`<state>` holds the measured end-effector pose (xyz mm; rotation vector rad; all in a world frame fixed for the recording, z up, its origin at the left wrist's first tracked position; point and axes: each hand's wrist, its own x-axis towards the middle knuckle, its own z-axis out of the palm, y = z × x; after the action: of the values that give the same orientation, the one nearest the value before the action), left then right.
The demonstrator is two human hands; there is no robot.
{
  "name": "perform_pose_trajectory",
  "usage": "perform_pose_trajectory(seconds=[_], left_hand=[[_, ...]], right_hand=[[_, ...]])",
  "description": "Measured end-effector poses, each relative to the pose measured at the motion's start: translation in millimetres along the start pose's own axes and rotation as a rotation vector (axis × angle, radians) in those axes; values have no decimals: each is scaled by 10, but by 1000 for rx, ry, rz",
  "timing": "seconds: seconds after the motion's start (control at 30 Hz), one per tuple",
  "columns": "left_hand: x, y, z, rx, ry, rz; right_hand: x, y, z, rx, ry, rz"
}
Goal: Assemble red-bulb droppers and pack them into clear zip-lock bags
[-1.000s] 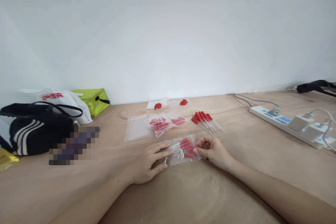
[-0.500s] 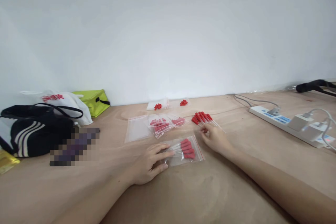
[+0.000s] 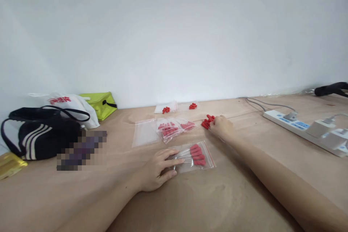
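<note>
My left hand (image 3: 160, 168) lies with its fingers spread on one end of a clear zip bag (image 3: 182, 168). Inside that bag are several droppers (image 3: 197, 155) with red rubber bulbs and thin clear stems. Farther right, my right hand (image 3: 222, 128) is closed over the loose red-bulbed droppers (image 3: 208, 120) on the table; its palm and wrist cover their stems, and the fingertips are partly hidden. Between the hands and the wall are overlapping bags of red-bulbed pieces (image 3: 168, 130), beside a flat clear bag (image 3: 145, 134).
Two small bags with red pieces (image 3: 166, 110) rest near the wall. A white power strip (image 3: 307, 132) with chargers and cords is at right. On the left stand a black striped bag (image 3: 49, 137), a white plastic bag (image 3: 84, 110) and a lime-green bag (image 3: 99, 106).
My right hand has moved away from me, over the loose droppers, covering their stems. My left hand stays on the bag. The whole view has shifted slightly.
</note>
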<state>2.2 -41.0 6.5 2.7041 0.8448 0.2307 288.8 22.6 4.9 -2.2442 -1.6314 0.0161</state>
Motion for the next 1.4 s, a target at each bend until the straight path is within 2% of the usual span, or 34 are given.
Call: perform_pose_trajectory(seconds=[0.07, 0.17, 0.27, 0.37, 0.47, 0.63, 1.0, 1.1, 1.3, 1.4], left_hand=[[-4, -3, -3, -1, -2, 1], [-9, -11, -5, -10, -1, -12], [-10, -23, -2, -28, 1, -30], [-5, -30, 2, -39, -13, -33], [-4, -23, -3, -30, -24, -33], [-3, 13, -31, -4, -47, -43], [11, -7, -13, 14, -39, -33], [9, -16, -3, 5, -27, -34], [-6, -12, 2, 4, -12, -24], [-10, -6, -5, 4, -18, -27]], right_hand=[[-39, 35, -33, 147, 71, -64], [-192, 110, -38, 564, 126, -182], [-443, 189, 11, 1026, 97, -196], [-669, 232, 59, 1243, 24, -144], [-770, 216, 78, 1324, -48, -58], [-774, 111, 92, 1470, -128, 101], [-829, 103, 50, 1598, -434, 123], [-842, 123, 47, 1629, -444, 116], [-822, 126, 46, 1682, -478, 191], [-820, 120, 60, 1642, -406, 212]])
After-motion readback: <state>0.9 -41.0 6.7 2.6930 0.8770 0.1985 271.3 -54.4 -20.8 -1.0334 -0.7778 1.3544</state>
